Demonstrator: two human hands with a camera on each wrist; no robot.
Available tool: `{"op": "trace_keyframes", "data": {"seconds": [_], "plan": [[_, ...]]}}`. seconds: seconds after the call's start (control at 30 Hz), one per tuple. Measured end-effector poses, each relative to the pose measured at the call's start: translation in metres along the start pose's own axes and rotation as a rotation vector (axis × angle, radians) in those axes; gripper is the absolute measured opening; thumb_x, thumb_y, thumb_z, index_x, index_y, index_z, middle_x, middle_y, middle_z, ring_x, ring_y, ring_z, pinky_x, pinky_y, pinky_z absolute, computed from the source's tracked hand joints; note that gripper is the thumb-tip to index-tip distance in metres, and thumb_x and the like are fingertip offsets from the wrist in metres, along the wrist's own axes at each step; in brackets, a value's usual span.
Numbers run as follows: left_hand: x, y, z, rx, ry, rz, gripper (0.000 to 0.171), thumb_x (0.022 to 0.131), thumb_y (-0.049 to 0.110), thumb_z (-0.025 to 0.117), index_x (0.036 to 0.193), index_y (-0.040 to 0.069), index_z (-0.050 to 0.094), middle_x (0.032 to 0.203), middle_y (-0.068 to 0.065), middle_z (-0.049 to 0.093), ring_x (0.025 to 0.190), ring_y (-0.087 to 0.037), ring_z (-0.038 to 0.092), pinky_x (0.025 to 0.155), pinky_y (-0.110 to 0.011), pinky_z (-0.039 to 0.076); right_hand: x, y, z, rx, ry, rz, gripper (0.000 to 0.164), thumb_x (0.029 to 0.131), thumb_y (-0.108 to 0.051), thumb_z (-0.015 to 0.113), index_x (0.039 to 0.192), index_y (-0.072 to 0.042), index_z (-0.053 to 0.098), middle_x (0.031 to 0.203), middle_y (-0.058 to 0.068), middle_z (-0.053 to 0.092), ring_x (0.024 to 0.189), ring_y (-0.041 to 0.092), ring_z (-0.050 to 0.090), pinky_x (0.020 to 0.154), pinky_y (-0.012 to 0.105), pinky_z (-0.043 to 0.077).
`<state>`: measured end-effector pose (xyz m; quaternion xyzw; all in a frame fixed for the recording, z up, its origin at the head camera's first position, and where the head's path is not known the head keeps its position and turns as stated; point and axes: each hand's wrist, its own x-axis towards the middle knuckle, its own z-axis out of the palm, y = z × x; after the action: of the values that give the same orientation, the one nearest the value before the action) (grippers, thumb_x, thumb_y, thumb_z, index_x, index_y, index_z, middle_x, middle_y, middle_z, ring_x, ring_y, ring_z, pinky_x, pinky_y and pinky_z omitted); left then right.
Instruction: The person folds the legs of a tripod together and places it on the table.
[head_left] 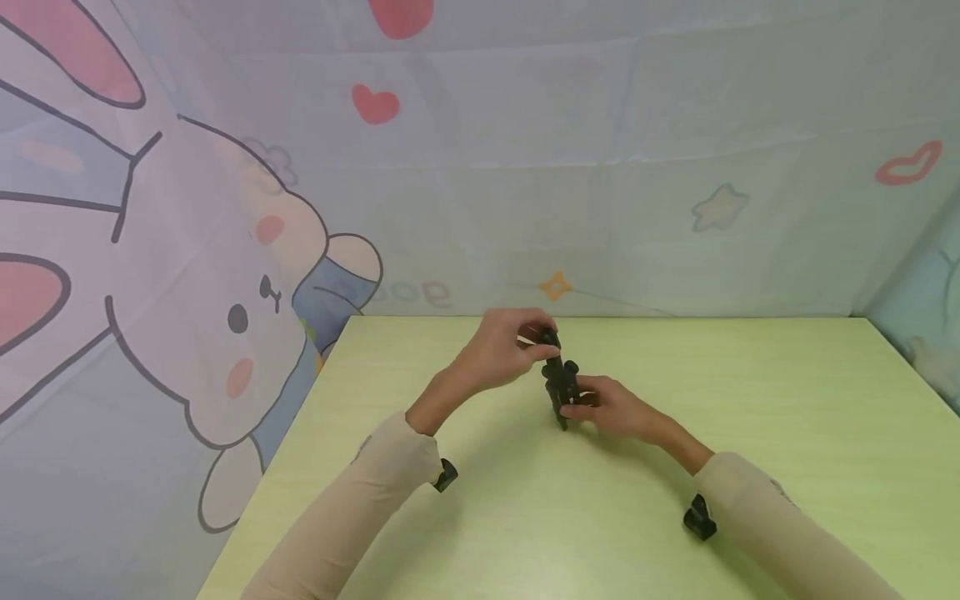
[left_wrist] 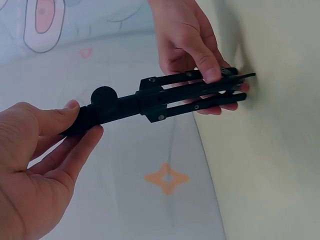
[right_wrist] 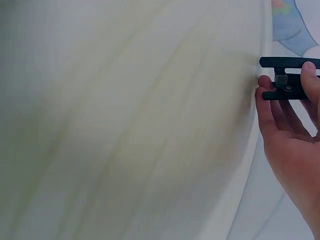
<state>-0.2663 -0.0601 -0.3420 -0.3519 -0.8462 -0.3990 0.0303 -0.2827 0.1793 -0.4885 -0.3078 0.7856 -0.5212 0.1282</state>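
Both hands hold a small black tripod (head_left: pixel 560 385), its legs folded in close along the centre column. My left hand (head_left: pixel 498 350) pinches the top end between thumb and fingers, beside a round knob (left_wrist: pixel 104 99) seen in the left wrist view. Lower down, my right hand (head_left: pixel 618 408) grips the legs, thumb on one side and fingers on the other. The right wrist view shows only the leg ends of the tripod (right_wrist: pixel 287 92), cut off by the frame's right edge. Whether the feet touch the table, I cannot tell.
A pale yellow-green table (head_left: pixel 525 517) lies beneath the hands. Behind it hangs a light cloth backdrop (head_left: pixel 525 208) printed with a rabbit, hearts and stars. A black wrist device (head_left: pixel 446 475) sits at the left cuff, another black device (head_left: pixel 700 518) at the right.
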Motion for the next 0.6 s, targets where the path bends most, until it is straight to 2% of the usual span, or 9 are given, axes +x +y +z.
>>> {"op": "trace_keyframes", "data": {"seconds": [0.13,0.27,0.4,0.6], "plan": [[-0.006,-0.006,-0.002,-0.055,0.051,-0.029,0.018,0.093,0.006,0.079,0.11,0.003,0.073,0.103,-0.006,0.074,0.095,-0.017,0.075,0.081,-0.022,0.06,-0.005,-0.001,-0.007,0.065,0.04,0.032,0.04,0.104,-0.016,0.067,0.14,-0.002,0.061,0.136,0.019,0.061,0.117,0.031,0.066,0.091,0.037,0.059],[-0.011,-0.013,-0.005,-0.096,0.096,-0.056,0.018,0.092,0.006,0.081,0.108,0.004,0.074,0.104,-0.006,0.074,0.096,-0.017,0.075,0.081,-0.026,0.061,-0.009,-0.003,-0.013,0.13,0.107,0.073,0.042,0.101,-0.015,0.071,0.139,0.0,0.062,0.14,0.022,0.059,0.115,0.031,0.068,0.09,0.042,0.059],[-0.016,-0.021,-0.008,-0.156,0.12,-0.08,0.017,0.091,0.005,0.081,0.106,0.006,0.074,0.105,-0.005,0.074,0.096,-0.018,0.075,0.081,-0.029,0.061,-0.015,-0.008,-0.019,0.163,0.188,0.104,0.042,0.097,-0.015,0.076,0.135,-0.002,0.065,0.135,0.019,0.062,0.111,0.028,0.072,0.088,0.043,0.06],[-0.023,-0.029,-0.012,-0.192,0.141,-0.1,0.016,0.09,0.005,0.082,0.105,0.006,0.074,0.104,-0.006,0.073,0.098,-0.022,0.075,0.083,-0.032,0.061,-0.025,-0.013,-0.026,0.135,0.288,0.12,0.033,0.093,-0.017,0.081,0.122,-0.005,0.072,0.124,0.015,0.066,0.104,0.024,0.074,0.087,0.044,0.058]]}}
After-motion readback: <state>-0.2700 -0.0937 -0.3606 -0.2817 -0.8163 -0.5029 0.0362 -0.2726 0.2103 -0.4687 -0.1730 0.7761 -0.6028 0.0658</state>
